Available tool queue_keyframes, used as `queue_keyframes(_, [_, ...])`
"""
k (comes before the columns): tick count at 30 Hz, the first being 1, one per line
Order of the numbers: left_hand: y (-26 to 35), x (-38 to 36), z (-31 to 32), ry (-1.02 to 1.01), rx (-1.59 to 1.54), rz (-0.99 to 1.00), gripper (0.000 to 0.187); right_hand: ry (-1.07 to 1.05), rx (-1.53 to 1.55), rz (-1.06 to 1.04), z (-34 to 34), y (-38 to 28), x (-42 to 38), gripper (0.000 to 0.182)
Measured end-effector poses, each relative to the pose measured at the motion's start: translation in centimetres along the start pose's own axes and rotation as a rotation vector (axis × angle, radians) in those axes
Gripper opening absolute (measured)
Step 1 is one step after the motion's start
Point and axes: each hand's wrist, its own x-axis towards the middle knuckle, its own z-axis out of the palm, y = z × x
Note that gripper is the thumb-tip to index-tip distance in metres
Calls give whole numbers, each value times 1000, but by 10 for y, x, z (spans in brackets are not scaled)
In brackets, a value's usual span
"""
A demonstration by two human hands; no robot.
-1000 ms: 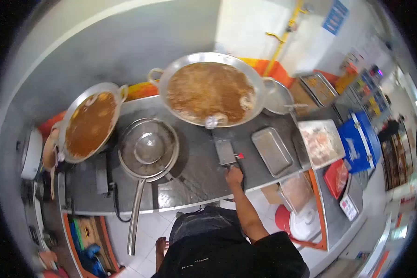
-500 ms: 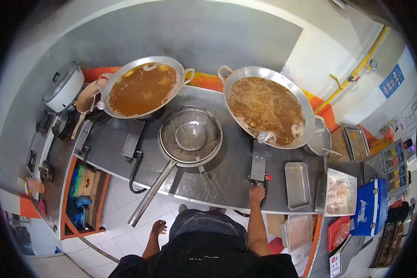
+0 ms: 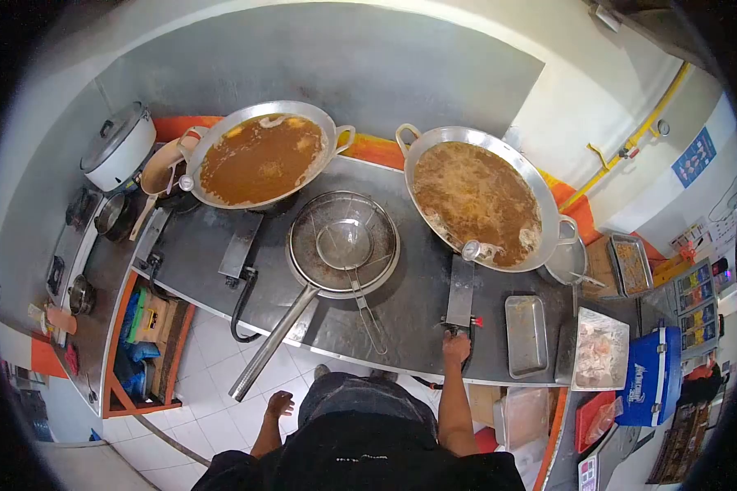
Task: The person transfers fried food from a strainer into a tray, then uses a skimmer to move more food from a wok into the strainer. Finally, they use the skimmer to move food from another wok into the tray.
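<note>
My right hand [image 3: 457, 348] is at the front edge of the steel counter, its fingers closed around the control knob [image 3: 452, 329] of the right burner. The fingers largely cover that knob. Behind it, a metal burner plate [image 3: 461, 286] runs back under the right wok [image 3: 549, 221], which holds bubbling brown oil and has a thermometer [image 3: 471, 250] at its rim. Beside my body hangs my left hand [image 3: 280, 404], fingers loosely bent, with nothing visible in it. Between the burners lies a large long-handled strainer [image 3: 303, 245] with a smaller wire skimmer [image 3: 344, 244] on top.
A left wok [image 3: 329, 135] holds brown oil with pale pieces. An empty metal tray [image 3: 526, 335] and a tray of floured pieces [image 3: 602, 352] stand at right, near a blue cooler [image 3: 651, 376]. A yellow gas pipe [image 3: 630, 147] climbs the wall. The strainer handle [image 3: 274, 344] overhangs the counter edge.
The view has shifted slightly, so the counter and woks appear a little lower and further right. My right hand stays at the burner knob, and my left hand still hangs down.
</note>
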Motion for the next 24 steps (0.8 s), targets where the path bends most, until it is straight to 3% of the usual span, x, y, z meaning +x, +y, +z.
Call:
queue_keyframes(5, [-5,2,-5,-34,-44,-6,23,-42,-16,28,11,6,3,47])
queue_keyframes(7, [-3,-6,-4,4,8,64,23,109,-22,-208,26,19,6,46])
queue_keyframes(10, [0,-3,-10,-27,-26,-4,24,158,75,-203,62,36,22,40])
queue_keyframes(11, [0,1,-13,-34,-42,-22,24,165,71,-182,59,40,20,40])
queue_keyframes(13, [2,2,-15,-19,32,6,25,-260,873,345,26,16,4,36])
queue_keyframes(15, [-2,13,-23,-59,-87,-88,26,-209,987,318,26,14,-3,37])
queue_keyframes(16, [0,9,-8,110,182,-19,24,-195,1020,326,28,13,-5,38])
queue_keyframes(24, [15,-6,-7,8,101,68,18,-230,1180,368,36,18,-5,40])
